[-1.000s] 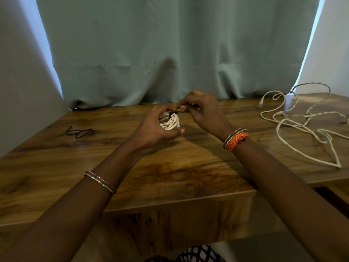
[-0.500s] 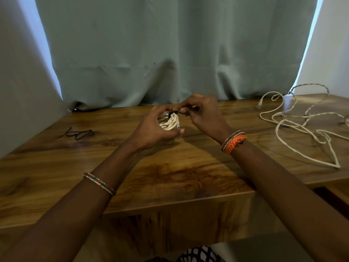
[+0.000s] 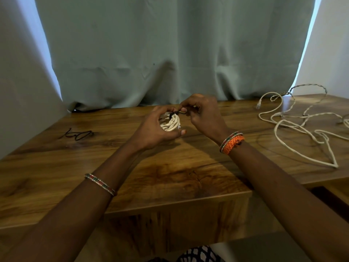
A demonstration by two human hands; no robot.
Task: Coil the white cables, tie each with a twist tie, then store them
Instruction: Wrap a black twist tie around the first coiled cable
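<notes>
A small coil of white cable (image 3: 171, 123) sits in my left hand (image 3: 154, 130), held above the wooden table (image 3: 170, 176) near its far edge. A black twist tie (image 3: 177, 113) wraps over the top of the coil. My right hand (image 3: 203, 115) pinches the tie's ends right beside the coil. A loose, uncoiled tangle of white cables (image 3: 298, 127) lies spread on the table at the right.
Another black twist tie (image 3: 79, 134) lies on the table at the left. A grey-green curtain (image 3: 170, 53) hangs just behind the table's far edge. The table's front edge runs below my forearms, with a lower step at the right.
Both hands stay at the same spot. My right fingers have shifted slightly on the tie's ends above the coil.
</notes>
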